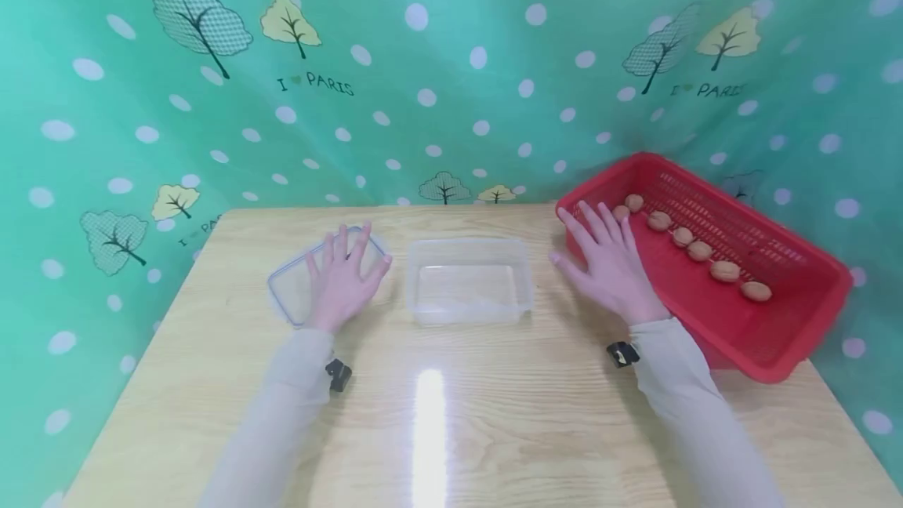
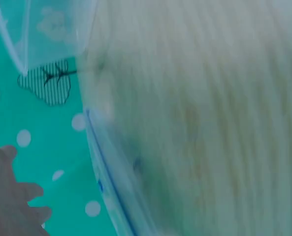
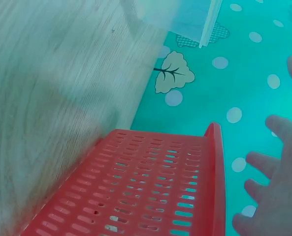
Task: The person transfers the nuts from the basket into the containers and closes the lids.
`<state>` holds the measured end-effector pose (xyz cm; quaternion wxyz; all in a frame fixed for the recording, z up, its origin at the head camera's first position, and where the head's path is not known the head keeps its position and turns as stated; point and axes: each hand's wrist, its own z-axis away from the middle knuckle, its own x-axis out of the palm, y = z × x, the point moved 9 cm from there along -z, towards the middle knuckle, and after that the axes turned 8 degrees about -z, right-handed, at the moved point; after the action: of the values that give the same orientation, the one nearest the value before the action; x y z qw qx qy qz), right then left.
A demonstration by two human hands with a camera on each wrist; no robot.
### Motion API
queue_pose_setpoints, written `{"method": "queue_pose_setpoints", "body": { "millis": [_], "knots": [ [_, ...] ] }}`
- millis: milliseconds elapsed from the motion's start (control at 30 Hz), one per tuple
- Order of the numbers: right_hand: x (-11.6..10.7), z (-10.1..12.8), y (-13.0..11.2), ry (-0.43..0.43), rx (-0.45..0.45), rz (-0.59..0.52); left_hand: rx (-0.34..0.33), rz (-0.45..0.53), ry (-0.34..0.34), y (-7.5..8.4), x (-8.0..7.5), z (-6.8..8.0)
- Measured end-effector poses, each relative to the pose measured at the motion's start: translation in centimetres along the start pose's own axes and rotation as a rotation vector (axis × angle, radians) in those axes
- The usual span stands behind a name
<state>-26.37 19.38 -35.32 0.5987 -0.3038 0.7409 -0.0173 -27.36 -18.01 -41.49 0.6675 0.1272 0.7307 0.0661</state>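
Note:
My left hand lies flat with spread fingers on a clear plastic lid at the table's left middle. Beside it to the right stands a clear plastic container with nothing in it. My right hand is open, fingers spread, over the near left corner of a red slotted basket. Several walnuts lie in a row inside the basket. In the right wrist view the basket wall fills the bottom and my fingers show at the right. The left wrist view shows the lid's edge, blurred.
The light wooden table carries everything. A green dotted curtain with tree prints hangs close behind and around the table. The basket sits tilted at the table's right edge.

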Motion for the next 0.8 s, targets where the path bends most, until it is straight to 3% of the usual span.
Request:
{"method": "queue_pose_setpoints", "body": {
  "millis": [200, 400, 533, 800],
  "knots": [
    [0.5, 0.2, -0.4, 0.008, -0.039, -0.092, 0.076, 0.054, -0.032, 2.2, 1.4, 0.3],
    [1.1, 0.3, -0.4, -0.008, -0.049, -0.196, 0.194, 0.318, -0.19, 4.2, 3.3, 0.7],
    [0.8, -0.1, -0.3, -0.001, -0.055, -0.211, 0.262, 0.407, -0.246, 4.7, 4.1, 0.8],
    [-0.6, -0.7, -0.1, -0.019, -0.017, -0.243, 0.263, 0.593, -0.367, 4.7, 4.7, 0.8]
  ]
}}
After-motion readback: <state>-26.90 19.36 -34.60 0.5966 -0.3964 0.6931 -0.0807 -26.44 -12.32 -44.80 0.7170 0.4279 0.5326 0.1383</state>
